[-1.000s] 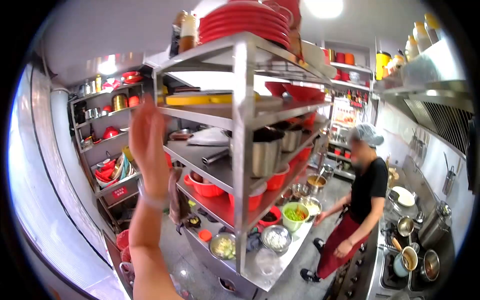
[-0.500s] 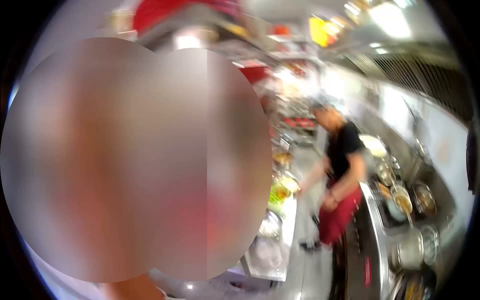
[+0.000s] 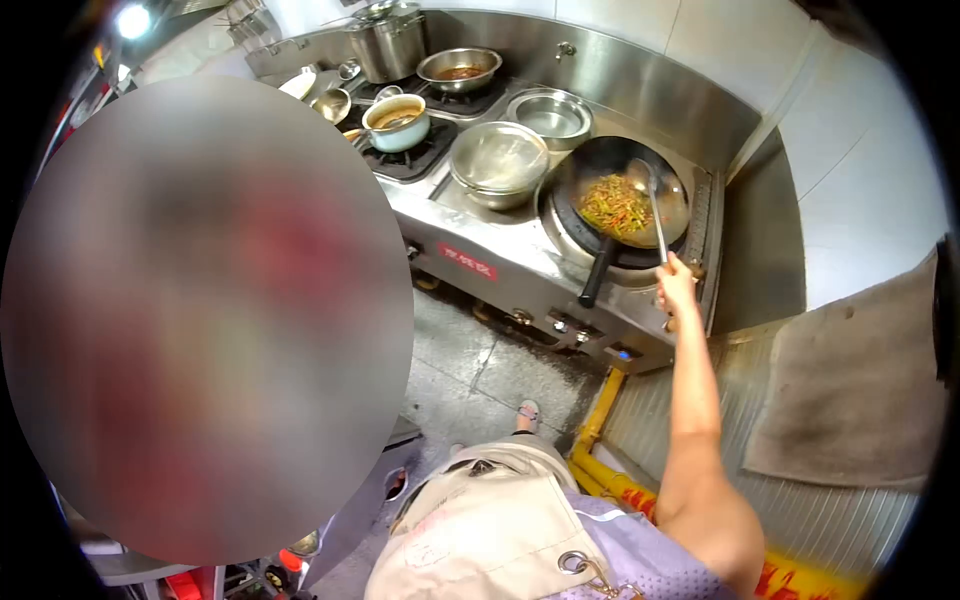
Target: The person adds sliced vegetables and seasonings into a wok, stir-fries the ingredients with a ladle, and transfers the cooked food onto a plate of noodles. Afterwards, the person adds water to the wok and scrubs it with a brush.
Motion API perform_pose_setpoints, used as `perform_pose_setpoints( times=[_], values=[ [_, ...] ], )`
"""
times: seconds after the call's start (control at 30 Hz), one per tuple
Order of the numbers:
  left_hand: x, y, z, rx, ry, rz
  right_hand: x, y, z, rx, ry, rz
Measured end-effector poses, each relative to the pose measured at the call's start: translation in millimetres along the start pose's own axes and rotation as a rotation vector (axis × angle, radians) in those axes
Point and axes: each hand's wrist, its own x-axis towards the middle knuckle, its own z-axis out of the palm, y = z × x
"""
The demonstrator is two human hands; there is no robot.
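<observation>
The right hand (image 3: 677, 287) has its fingers (image 3: 675, 264) wrapped round the end of a metal ladle (image 3: 657, 208), the forearm reaching forward; I can't see the left hand, so I can't tell how it is. The ladle's bowl dips into the wok (image 3: 603, 157), beside the chopped food (image 3: 615, 207) lying inside. Just left of the wok sit a round metal vessel (image 3: 500, 165) and a metal basin (image 3: 552, 116), a light-blue pot (image 3: 398, 135) farther along. Beneath the wok is the steel stove (image 3: 540, 288); behind it, a tiled wall (image 3: 630, 30). A grey cloth (image 3: 855, 370) is to its right.
</observation>
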Motion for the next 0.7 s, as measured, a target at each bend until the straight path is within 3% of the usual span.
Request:
perform_pose_setpoints(
  times=[0.1,0.17,0.2,0.23,0.27,0.33,0.4,0.47,0.53,0.57,0.7],
  values=[
    [-90.8,39.4,46.1,-0.344,-0.275,-0.345,-15.9,5.9,-8.8,-0.451,0.094,-0.191],
    [-162.1,70.9,86.1,-0.523,-0.66,-0.626,-49.2,-12.5,-27.0,-0.572,0.102,-0.247],
    [-197.2,80.4,105.7,-0.543,-0.928,-0.582,-66.8,-18.1,-32.7,-0.552,0.092,-0.239],
    [-225.0,123.3,128.9,-0.581,-1.061,-0.521,-79.9,-11.6,-32.3,-0.559,0.137,-0.26],
    [-257.9,141.3,154.2,-0.842,-1.16,-0.609,-95.1,-7.2,-27.3,-0.432,0.162,-0.237],
    [-306.3,186.0,199.0,-1.024,-1.314,-0.582,-97.6,31.6,-11.0,-0.396,0.371,-0.556],
    [-335.1,231.5,234.1,-1.138,-1.547,-0.552,-108.2,3.3,-27.0,0.105,0.003,0.007],
    [-384.8,253.2,272.9,-1.263,-1.768,-0.573,-127.6,-18.4,-27.7,0.301,-0.008,0.141],
    [-416.4,282.7,300.8,-1.327,-1.877,-0.418,-152.1,-20.5,-26.2,0.55,-0.083,0.174],
    [-429.6,294.7,314.9,-1.218,-2.04,-0.42,-160.6,-23.7,-27.6,0.648,-0.124,0.189],
    [-496.0,330.5,364.6,-1.154,-1.86,0.209,-179.4,-38.8,-14.2,0.849,-0.179,0.285]
  ],
)
